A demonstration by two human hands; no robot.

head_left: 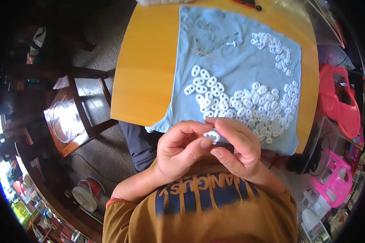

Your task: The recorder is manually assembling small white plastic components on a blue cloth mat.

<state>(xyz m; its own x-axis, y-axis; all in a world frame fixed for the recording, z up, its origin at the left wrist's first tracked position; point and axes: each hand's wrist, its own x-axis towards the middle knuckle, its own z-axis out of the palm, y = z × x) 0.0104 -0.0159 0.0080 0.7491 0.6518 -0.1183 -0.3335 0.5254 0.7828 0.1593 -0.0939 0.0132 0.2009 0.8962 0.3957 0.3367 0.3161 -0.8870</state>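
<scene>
A small white cord lock piece [213, 136], oval with two holes, is held up close to my body, just off the table's near edge. My left hand [181, 148] is closed on it, thumb and index finger pinching its left side. From the other side my right hand [240, 148] curls its fingers against the piece, its thumb just below; the exact contact is partly hidden. Beyond the hands, many matching white two-hole pieces [247, 106] lie spread on a light blue cloth [239, 67]. A group of smaller white parts [273, 48] lies at the far right.
Small dark metal coils, seemingly springs [210, 43], lie at the cloth's far left near a lone white part [232, 43]. The cloth covers much of a yellow wooden table [144, 77]. A red plastic chair [340, 99] and a pink stool [334, 180] stand right; a wooden chair [75, 109] stands left.
</scene>
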